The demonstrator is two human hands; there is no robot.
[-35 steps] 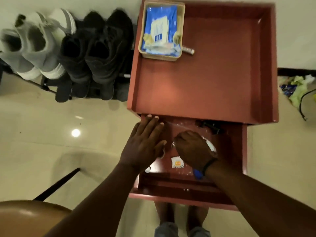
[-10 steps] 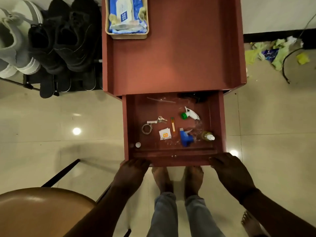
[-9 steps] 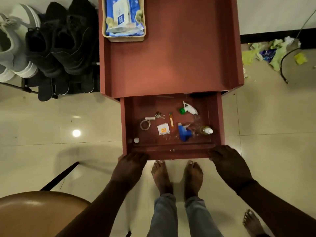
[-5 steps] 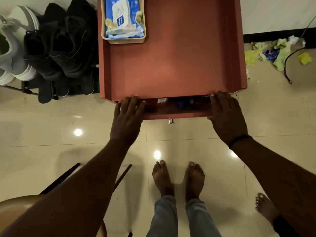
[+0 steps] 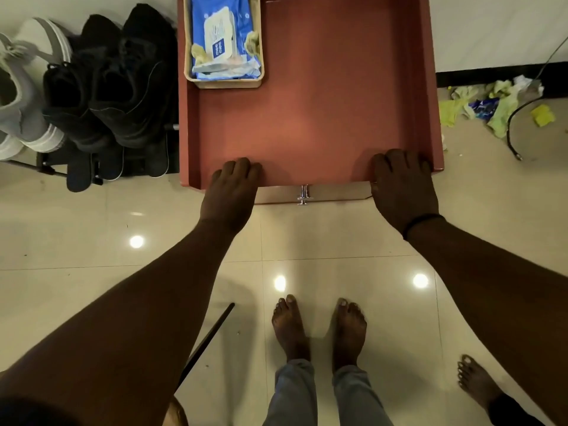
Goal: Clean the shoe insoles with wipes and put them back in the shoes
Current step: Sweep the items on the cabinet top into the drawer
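Hands come first: the left hand (image 5: pixel 231 189) lies palm down on the front edge of the reddish-brown wooden worktop (image 5: pixel 313 118), fingers bent over the lip toward the surface and holding nothing. The right hand (image 5: pixel 401 187) lies the same way near the worktop's right front corner, fingers loosely bent on the edge, with a thin black band (image 5: pixel 422 222) round its wrist (neither hand has hold of any object). Between the two hands, just below the worktop's edge, a small silver metal knob (image 5: pixel 304 195) sticks out from the closed drawer front (image 5: pixel 335 193).

At the far left corner of the worktop stands a shallow beige rectangular basket (image 5: pixel 224 83), and in it lies a blue plastic pack of wipes (image 5: pixel 219 38) with a white flap on top. Left of the worktop, a low dark rack holds a pair of black lace-up shoes (image 5: pixel 104 81) and, beside them at the frame's edge, grey and white sneakers (image 5: pixel 21 90); whether insoles are inside cannot be told.

On the glossy cream tiled floor (image 5: pixel 92 241) stand two bare feet (image 5: pixel 319 327) below grey trouser legs. Another bare foot (image 5: pixel 475 379) shows at the lower right. Crumpled yellow-green and blue scraps (image 5: pixel 491 103) lie by the wall at right.
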